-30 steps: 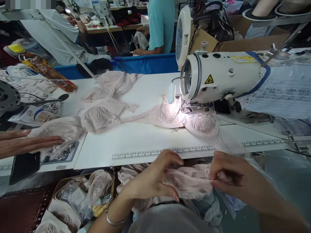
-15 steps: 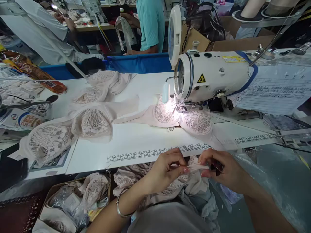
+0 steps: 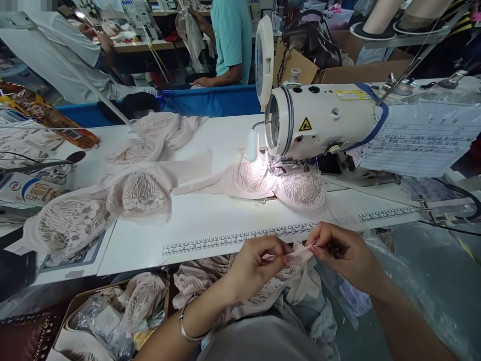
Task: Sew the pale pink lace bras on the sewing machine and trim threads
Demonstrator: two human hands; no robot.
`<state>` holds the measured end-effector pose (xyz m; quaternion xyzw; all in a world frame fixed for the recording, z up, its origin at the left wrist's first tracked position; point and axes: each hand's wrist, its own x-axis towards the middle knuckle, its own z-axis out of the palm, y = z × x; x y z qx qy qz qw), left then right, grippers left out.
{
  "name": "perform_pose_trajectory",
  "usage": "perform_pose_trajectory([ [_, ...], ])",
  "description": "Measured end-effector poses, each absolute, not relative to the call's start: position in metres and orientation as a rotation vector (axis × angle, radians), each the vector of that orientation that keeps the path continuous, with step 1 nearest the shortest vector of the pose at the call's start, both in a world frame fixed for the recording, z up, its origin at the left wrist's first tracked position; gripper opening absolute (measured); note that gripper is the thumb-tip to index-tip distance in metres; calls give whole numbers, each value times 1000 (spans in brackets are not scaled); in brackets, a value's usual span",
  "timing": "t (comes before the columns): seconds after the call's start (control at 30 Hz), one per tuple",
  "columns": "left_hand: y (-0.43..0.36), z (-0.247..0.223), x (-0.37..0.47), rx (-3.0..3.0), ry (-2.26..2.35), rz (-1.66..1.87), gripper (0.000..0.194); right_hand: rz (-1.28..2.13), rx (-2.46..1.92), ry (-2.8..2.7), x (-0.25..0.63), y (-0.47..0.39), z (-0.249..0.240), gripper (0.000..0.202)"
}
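Note:
Just past the table's front edge, my left hand [image 3: 259,263] pinches a pale pink lace piece [image 3: 298,256] between thumb and fingers. My right hand [image 3: 338,250] pinches the far right end of the same piece, a short way off. The rest of the lace fabric hangs down over my lap. A pink lace bra [image 3: 300,189] lies under the needle area of the white sewing machine [image 3: 323,118], lit by its lamp. More lace bras [image 3: 141,193] lie joined in a row on the left of the white table [image 3: 210,225].
A ruler strip [image 3: 233,238] runs along the table's front edge. A box [image 3: 167,301] of lace pieces and plastic bags stands below left. A bottle [image 3: 48,115] lies at the left. A person in a teal shirt [image 3: 233,40] is beyond the blue cloth barrier [image 3: 214,102].
My right hand has risen slightly, and its fingers have closed together on the end of the lace piece, which now slants upward. My left hand keeps its pinch.

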<state>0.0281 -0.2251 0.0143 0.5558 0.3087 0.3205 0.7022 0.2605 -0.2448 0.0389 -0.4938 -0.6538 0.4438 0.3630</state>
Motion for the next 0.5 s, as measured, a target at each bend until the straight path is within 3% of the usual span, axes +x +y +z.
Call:
perform_pose_trajectory([
  [0.27, -224, 25, 37, 1318, 751, 706, 10, 1149, -1362, -1638, 257, -251, 44, 19],
  [0.37, -224, 33, 44, 1537, 803, 695, 20, 1185, -1419, -1661, 251, -256, 50, 19],
  [0.5, -225, 35, 52, 1551, 950, 662, 17, 1128, -1452, -1712, 247, -257, 54, 22],
])
